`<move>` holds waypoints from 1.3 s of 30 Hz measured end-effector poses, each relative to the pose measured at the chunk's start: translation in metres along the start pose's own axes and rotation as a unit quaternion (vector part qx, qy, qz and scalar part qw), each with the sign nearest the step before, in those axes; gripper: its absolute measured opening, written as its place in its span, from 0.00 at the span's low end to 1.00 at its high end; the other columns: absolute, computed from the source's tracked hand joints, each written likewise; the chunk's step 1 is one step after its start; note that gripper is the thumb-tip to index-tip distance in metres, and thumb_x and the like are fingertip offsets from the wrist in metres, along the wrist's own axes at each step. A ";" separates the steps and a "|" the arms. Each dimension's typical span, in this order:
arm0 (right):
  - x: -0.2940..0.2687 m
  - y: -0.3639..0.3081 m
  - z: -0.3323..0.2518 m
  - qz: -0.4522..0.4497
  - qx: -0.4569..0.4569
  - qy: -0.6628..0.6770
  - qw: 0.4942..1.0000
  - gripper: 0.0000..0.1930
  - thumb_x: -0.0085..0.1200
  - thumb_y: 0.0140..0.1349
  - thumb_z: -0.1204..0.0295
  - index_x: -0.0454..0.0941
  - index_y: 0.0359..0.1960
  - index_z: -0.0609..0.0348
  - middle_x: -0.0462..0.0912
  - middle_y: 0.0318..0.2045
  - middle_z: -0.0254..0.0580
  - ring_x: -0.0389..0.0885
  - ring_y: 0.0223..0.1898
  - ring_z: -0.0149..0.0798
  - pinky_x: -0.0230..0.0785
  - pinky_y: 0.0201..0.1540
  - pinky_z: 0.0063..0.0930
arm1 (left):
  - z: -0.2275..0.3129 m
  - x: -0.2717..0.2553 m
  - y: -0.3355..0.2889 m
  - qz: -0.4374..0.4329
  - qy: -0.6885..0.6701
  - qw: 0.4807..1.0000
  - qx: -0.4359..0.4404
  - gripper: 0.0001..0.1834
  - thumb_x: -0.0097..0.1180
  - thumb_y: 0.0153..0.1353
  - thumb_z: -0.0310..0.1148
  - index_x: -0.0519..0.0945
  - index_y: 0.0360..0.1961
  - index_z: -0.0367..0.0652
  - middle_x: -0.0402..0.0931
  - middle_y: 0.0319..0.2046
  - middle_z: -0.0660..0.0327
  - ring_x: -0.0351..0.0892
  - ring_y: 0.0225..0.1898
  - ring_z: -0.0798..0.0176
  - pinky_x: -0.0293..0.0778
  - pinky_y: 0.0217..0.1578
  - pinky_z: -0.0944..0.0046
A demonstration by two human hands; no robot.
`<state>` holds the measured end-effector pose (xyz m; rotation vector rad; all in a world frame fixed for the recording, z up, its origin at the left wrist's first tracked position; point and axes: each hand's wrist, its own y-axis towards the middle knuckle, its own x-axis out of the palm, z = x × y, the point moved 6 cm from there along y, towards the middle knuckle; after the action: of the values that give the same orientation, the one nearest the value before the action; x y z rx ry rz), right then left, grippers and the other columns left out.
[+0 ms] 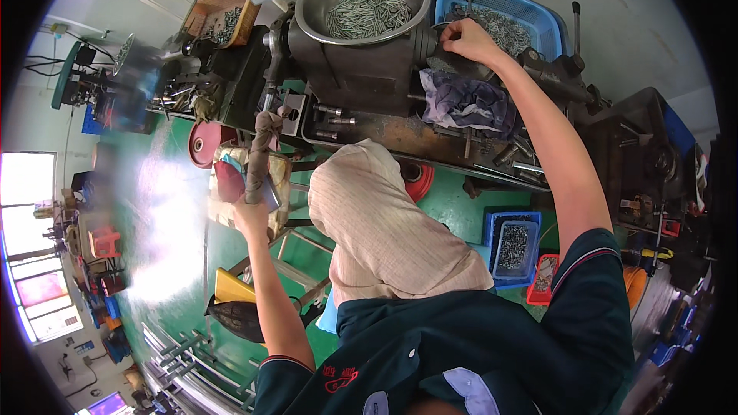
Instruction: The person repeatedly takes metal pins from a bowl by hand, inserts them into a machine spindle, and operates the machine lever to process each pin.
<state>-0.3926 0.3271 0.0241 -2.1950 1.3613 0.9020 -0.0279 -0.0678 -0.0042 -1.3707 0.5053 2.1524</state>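
My left hand (252, 217) is closed around the lower end of a long lever (265, 134) wrapped in brown cloth, left of my knees. The lever rises to the dark metal machine (350, 69) in front of me. My right hand (467, 40) reaches to the machine's round spindle end (427, 44), its thumb and fingers pinched together; what they hold is too small to make out. A steel bowl (307, 19) of thin metal pins (369, 15) stands on the machine. Just beyond my right hand is a blue plastic basket (555, 19) of small metal parts (503, 29).
A crumpled purple-grey rag (469, 104) lies below my right forearm. Metal tools (334, 117) lie on the machine's tray. Blue bins (513, 250) and a red bin (543, 280) stand on the floor at right. A wooden box (223, 15) of parts sits at far left.
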 end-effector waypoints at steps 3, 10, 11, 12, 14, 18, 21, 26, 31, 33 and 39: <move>0.002 0.002 -0.007 -0.032 -0.006 0.004 0.999 0.10 0.54 0.38 0.67 0.77 0.22 0.59 0.78 0.21 0.41 0.77 0.27 0.37 0.66 0.33 0.28 | 0.011 0.009 -0.023 0.055 -0.006 0.998 0.025 0.13 0.56 0.44 0.37 0.78 0.27 0.38 0.75 0.20 0.49 0.76 0.27 0.48 0.69 0.29 0.56; -0.054 -0.001 -0.009 0.051 0.125 -0.317 0.939 0.11 0.53 0.43 0.64 0.78 0.26 0.57 0.79 0.26 0.41 0.76 0.31 0.43 0.67 0.35 0.36 | 0.023 0.010 -0.032 0.023 -0.020 1.000 0.003 0.15 0.52 0.43 0.35 0.78 0.30 0.37 0.75 0.24 0.44 0.74 0.31 0.42 0.69 0.34 0.51; -0.057 -0.002 -0.017 0.049 0.119 -0.321 0.938 0.11 0.53 0.43 0.64 0.78 0.26 0.57 0.79 0.26 0.41 0.76 0.31 0.43 0.67 0.35 0.36 | 0.024 0.008 -0.034 0.025 -0.024 0.999 -0.004 0.15 0.52 0.43 0.35 0.78 0.30 0.37 0.75 0.24 0.44 0.74 0.31 0.42 0.69 0.34 0.51; -0.071 -0.005 -0.039 0.188 0.037 -0.375 0.907 0.11 0.53 0.44 0.63 0.78 0.27 0.56 0.79 0.27 0.41 0.75 0.34 0.43 0.66 0.37 0.37 | 0.027 0.005 -0.035 0.018 -0.026 0.999 -0.004 0.14 0.51 0.43 0.35 0.78 0.30 0.38 0.75 0.24 0.45 0.74 0.30 0.42 0.69 0.33 0.51; -0.083 -0.007 -0.073 0.322 -0.050 -0.417 0.849 0.11 0.52 0.45 0.63 0.78 0.27 0.55 0.79 0.28 0.40 0.74 0.37 0.43 0.65 0.38 0.37 | 0.027 0.005 -0.034 0.014 -0.030 0.999 -0.006 0.14 0.51 0.43 0.35 0.78 0.30 0.38 0.75 0.24 0.45 0.74 0.30 0.42 0.69 0.33 0.51; -0.046 0.005 -0.165 0.232 -0.253 -0.309 0.887 0.09 0.53 0.45 0.64 0.77 0.23 0.54 0.78 0.23 0.37 0.72 0.36 0.41 0.64 0.38 0.36 | 0.020 0.009 -0.033 0.019 -0.038 0.999 -0.012 0.13 0.51 0.43 0.35 0.79 0.30 0.40 0.75 0.23 0.46 0.74 0.29 0.42 0.69 0.33 0.51; -0.011 0.034 -0.172 0.112 -0.181 -0.407 0.888 0.09 0.53 0.43 0.66 0.77 0.25 0.56 0.79 0.25 0.40 0.73 0.38 0.41 0.64 0.39 0.37 | 0.016 0.013 -0.031 0.030 -0.038 0.999 0.004 0.13 0.53 0.43 0.35 0.78 0.28 0.39 0.74 0.22 0.46 0.75 0.28 0.45 0.69 0.30 0.53; 0.013 0.050 -0.172 0.030 -0.093 -0.462 0.882 0.10 0.53 0.44 0.69 0.79 0.29 0.55 0.80 0.32 0.40 0.73 0.43 0.41 0.63 0.43 0.37 | 0.021 0.009 -0.033 0.049 -0.033 0.998 0.013 0.13 0.55 0.42 0.36 0.78 0.27 0.38 0.74 0.20 0.47 0.75 0.26 0.46 0.69 0.29 0.55; 0.012 0.050 -0.178 0.031 -0.103 -0.458 0.882 0.09 0.53 0.43 0.70 0.79 0.29 0.55 0.80 0.31 0.41 0.75 0.40 0.41 0.63 0.42 0.39 | 0.024 0.008 -0.033 0.034 -0.044 0.998 0.008 0.14 0.55 0.41 0.36 0.78 0.28 0.38 0.74 0.21 0.47 0.75 0.27 0.46 0.69 0.29 0.55; 0.004 0.045 -0.182 0.049 -0.118 -0.440 0.889 0.09 0.53 0.44 0.71 0.78 0.29 0.57 0.80 0.30 0.41 0.76 0.39 0.40 0.64 0.40 0.36 | 0.025 0.008 -0.033 0.026 -0.042 0.999 0.006 0.13 0.52 0.42 0.35 0.78 0.28 0.39 0.74 0.22 0.46 0.75 0.28 0.44 0.69 0.31 0.53; -0.035 0.045 -0.157 0.056 -0.139 -0.129 0.980 0.05 0.53 0.41 0.71 0.76 0.20 0.58 0.77 0.19 0.37 0.74 0.24 0.30 0.64 0.27 0.26 | 0.024 0.005 -0.035 0.018 -0.049 0.999 0.006 0.12 0.50 0.44 0.34 0.78 0.28 0.39 0.74 0.22 0.45 0.73 0.29 0.42 0.68 0.32 0.51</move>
<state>-0.3955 0.2304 0.1599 -2.1150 1.3075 1.4432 -0.0251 -0.0251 -0.0001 -1.2506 0.5077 2.2301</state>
